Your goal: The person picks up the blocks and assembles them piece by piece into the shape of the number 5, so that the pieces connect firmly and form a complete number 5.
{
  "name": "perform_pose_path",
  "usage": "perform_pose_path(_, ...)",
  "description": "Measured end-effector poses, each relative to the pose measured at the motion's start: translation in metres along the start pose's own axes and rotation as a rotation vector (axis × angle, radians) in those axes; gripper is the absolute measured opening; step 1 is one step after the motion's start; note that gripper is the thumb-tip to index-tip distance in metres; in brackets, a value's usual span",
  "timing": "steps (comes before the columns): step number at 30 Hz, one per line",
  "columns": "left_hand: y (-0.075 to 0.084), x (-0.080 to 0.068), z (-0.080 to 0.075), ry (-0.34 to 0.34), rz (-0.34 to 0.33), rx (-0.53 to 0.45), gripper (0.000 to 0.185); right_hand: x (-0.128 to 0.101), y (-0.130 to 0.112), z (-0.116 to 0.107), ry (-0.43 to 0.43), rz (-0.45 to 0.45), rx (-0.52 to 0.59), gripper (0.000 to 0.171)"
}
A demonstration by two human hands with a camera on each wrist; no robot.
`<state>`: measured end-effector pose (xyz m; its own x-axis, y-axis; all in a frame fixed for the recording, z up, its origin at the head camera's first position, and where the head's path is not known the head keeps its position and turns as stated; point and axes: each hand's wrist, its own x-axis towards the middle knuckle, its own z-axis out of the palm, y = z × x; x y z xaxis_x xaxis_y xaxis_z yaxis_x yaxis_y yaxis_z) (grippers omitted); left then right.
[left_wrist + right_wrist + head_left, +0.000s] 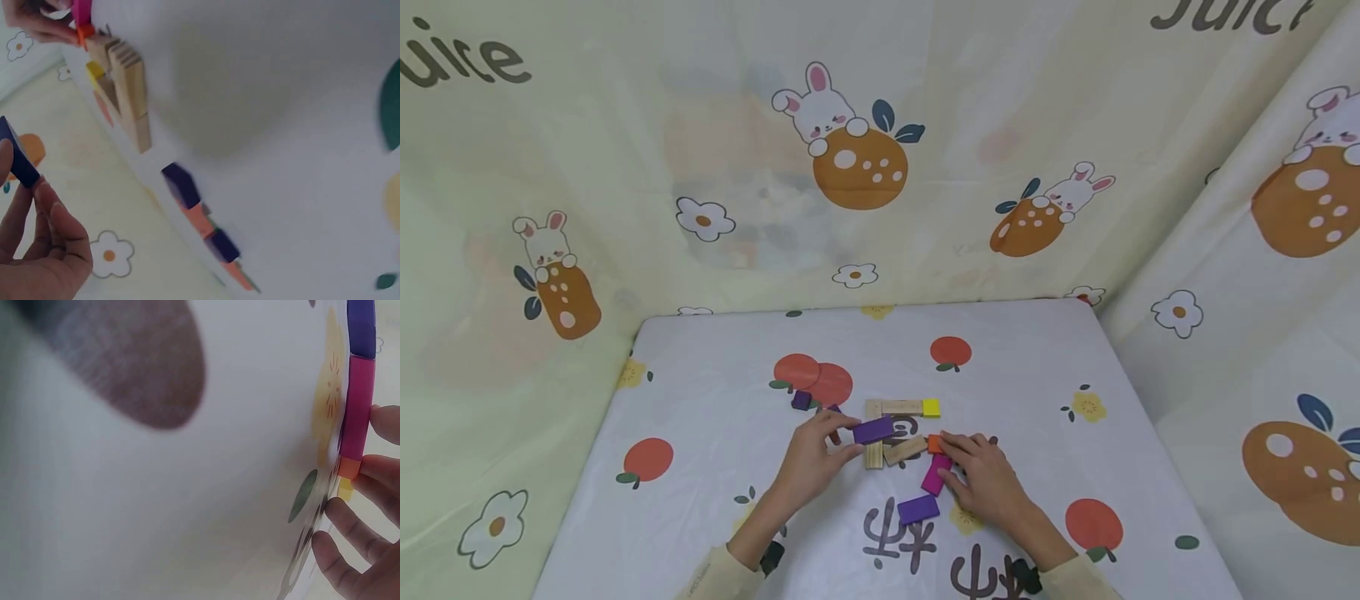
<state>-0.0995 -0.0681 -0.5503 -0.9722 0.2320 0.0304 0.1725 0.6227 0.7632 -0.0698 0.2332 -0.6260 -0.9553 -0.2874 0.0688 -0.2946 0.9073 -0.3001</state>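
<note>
Between thumb and fingers, my left hand (808, 454) pinches a purple rectangular block (872, 431); the left wrist view shows this block (19, 156) raised off the table. Under and around it lie plain wooden blocks (902, 407), with a yellow block (931, 407) at the far right end. My right hand (988, 479) has its fingers spread. Its index finger touches a small orange block (936, 443), and its thumb is by a magenta block (936, 475). A second purple block (917, 510) lies at the magenta block's near end.
Two dark purple blocks (802, 400) lie left of the wooden ones, one partly hidden behind my left hand. The table (700, 367) has a white cloth printed with fruit and flowers. A patterned curtain (955, 225) hangs behind it and along the sides.
</note>
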Motion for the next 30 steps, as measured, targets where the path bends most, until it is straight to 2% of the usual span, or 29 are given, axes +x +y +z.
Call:
perform_pose_path(5,-0.010,-0.015,0.010,-0.129,-0.025,0.000,0.032,0.000,-0.002,-0.003,-0.006,0.001,-0.005,0.056)
perform_pose_path(9,-0.016,-0.023,0.015,-0.234,-0.013,0.000,0.033,0.000,-0.001,-0.004,0.003,-0.003,0.001,0.056)
perform_pose_path(14,-0.022,-0.030,0.022,-0.326,-0.002,0.026,0.032,-0.001,0.000,-0.003,0.008,-0.008,0.006,0.055)
perform_pose_path(19,-0.034,-0.036,0.028,-0.358,0.024,0.078,0.031,-0.003,-0.001,-0.003,0.002,-0.010,0.005,0.055)
perform_pose_path(30,-0.047,-0.040,0.034,-0.363,0.070,0.094,0.030,-0.002,-0.001,-0.004,0.009,-0.011,-0.015,0.056)
